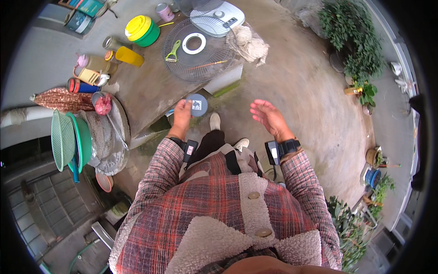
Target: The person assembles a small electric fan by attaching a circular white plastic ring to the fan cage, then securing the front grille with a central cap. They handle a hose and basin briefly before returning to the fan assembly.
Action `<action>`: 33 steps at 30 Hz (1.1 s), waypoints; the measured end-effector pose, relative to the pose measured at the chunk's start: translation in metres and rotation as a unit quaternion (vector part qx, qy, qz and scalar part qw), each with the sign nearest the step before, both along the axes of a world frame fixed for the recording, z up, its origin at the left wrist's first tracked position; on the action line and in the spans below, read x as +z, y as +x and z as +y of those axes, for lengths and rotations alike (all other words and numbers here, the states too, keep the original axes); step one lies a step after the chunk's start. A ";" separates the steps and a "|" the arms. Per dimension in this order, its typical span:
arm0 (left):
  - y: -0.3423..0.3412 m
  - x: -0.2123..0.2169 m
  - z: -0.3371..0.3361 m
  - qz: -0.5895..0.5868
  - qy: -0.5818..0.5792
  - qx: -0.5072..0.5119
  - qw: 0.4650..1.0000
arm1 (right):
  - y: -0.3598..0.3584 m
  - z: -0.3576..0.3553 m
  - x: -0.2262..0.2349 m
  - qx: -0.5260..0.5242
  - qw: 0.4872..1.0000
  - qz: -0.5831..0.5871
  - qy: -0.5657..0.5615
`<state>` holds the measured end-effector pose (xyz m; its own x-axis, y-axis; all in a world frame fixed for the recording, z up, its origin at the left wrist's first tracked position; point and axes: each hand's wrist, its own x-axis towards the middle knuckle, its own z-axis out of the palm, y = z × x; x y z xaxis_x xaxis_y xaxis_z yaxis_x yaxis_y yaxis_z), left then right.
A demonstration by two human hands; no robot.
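Observation:
My left hand [182, 116] is closed on the edge of a round grey disc [203, 108] with a square black-and-white picture on its face. The disc is held just off the near end of a concrete counter [150, 93]. My right hand [270, 119] hangs in the air to the right, fingers stretched out and nothing in it. Beyond the disc, a round wire fan guard [178, 66] with a white centre ring [186, 47] lies flat on the counter. On the guard rest a green peeler [173, 51] and a thin stick [207, 65].
At the counter's far end are a white fan base [223, 23] and a crumpled cloth [250, 44]. A yellow-green tub [143, 31], yellow cup [130, 56] and jars line the wall. Green baskets [63, 139] stand left; potted plants [353, 41] stand right.

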<state>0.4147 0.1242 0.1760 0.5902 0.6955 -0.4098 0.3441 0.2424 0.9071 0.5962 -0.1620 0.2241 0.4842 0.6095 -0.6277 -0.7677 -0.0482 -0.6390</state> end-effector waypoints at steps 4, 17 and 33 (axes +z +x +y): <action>0.027 0.013 0.039 -0.038 -0.037 0.072 0.996 | 0.039 0.064 0.000 0.059 0.998 -0.033 0.008; 0.155 0.002 0.167 -0.089 -0.053 0.021 0.994 | 0.130 0.198 -0.070 -0.045 0.986 -0.017 -0.162; 0.149 0.028 0.166 -0.139 -0.112 0.088 0.980 | 0.125 0.215 -0.063 -0.104 0.962 0.185 0.171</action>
